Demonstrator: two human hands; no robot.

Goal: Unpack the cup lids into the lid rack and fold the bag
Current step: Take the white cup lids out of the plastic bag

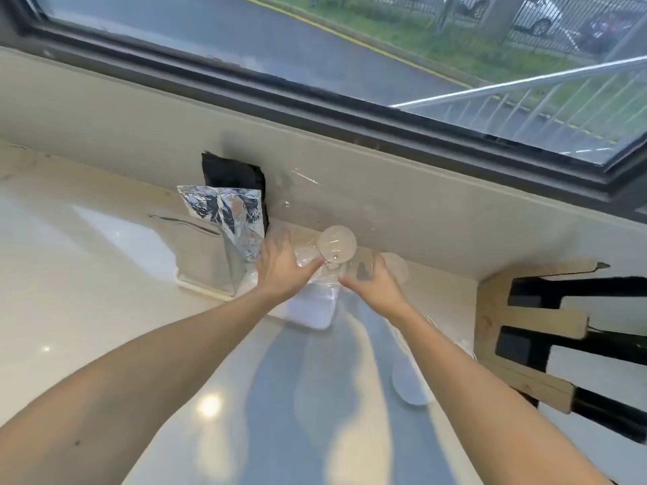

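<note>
While the left hand point(280, 264) and right hand point(376, 285) both pinch the clear bag point(315, 302) at the tabletop's point(87, 309) far edge, one round lid point(336, 244) stands upright between their fingers.

Clear glossy plastic lid point(336, 244); crinkled foil pouch point(227, 218); glossy counter point(87, 274).

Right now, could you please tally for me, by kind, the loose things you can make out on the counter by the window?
Clear plastic cup lids: 3, possibly more; they blur together (held upright; by the right hand; flat on the counter)
Silver foil bags: 1
Clear plastic bags: 1
Total: 5
</note>
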